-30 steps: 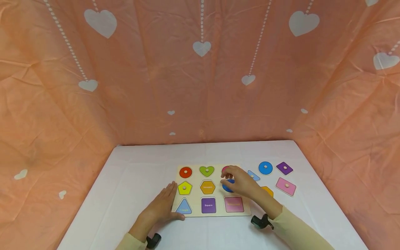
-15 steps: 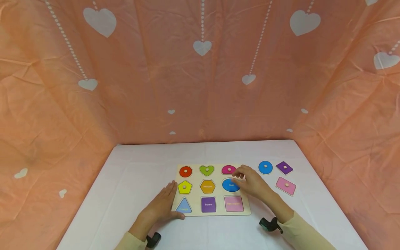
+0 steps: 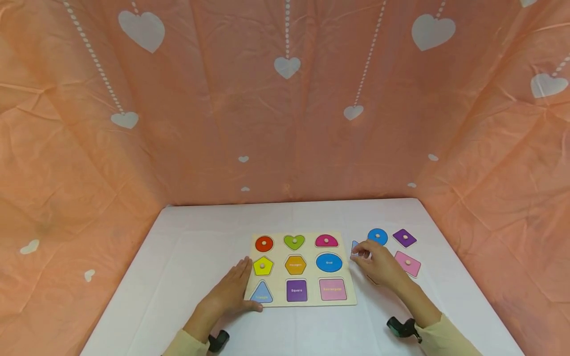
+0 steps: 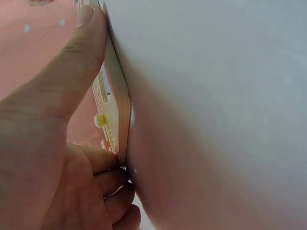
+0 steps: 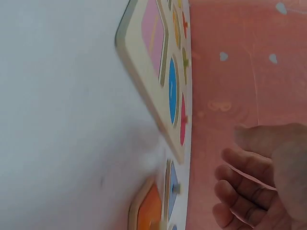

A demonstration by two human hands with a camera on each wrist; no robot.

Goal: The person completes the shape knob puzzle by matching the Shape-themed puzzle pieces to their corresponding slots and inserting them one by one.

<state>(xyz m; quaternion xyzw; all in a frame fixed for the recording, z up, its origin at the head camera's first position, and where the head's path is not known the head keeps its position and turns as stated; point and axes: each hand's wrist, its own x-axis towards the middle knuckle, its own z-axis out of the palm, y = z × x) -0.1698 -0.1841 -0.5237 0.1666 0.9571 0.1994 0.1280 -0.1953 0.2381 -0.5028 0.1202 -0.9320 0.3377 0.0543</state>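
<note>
A wooden shape puzzle board (image 3: pixel 277 254) lies on the table. My left hand (image 3: pixel 229 288) rests against its left edge, fingers extended along the side and thumb at the front corner. In the left wrist view, the thumb and fingertips touch the board's edge (image 4: pixel 123 112). My right hand (image 3: pixel 382 263) hovers right of the board with fingers loosely bent and nothing between them. Beneath it are a blue triangle piece (image 3: pixel 354 245), partly covered, and an orange hexagon piece (image 5: pixel 149 208), mostly hidden in the head view. Red circle (image 3: pixel 264 243), green heart (image 3: pixel 294 241), yellow pentagon (image 3: pixel 262 266) and magenta semicircle (image 3: pixel 326 241) sit in the board.
Beyond my right hand lie a blue knobbed piece (image 3: pixel 377 236), a purple piece (image 3: pixel 404 238) and a pink rectangle piece (image 3: pixel 407 264). The white table (image 3: pixel 200 237) is enclosed by a peach curtain (image 3: pixel 285 133) with hearts.
My right hand has moved right, from above the semicircle off the board to over the loose triangle and hexagon. The semicircle is now uncovered. My left hand has stayed put.
</note>
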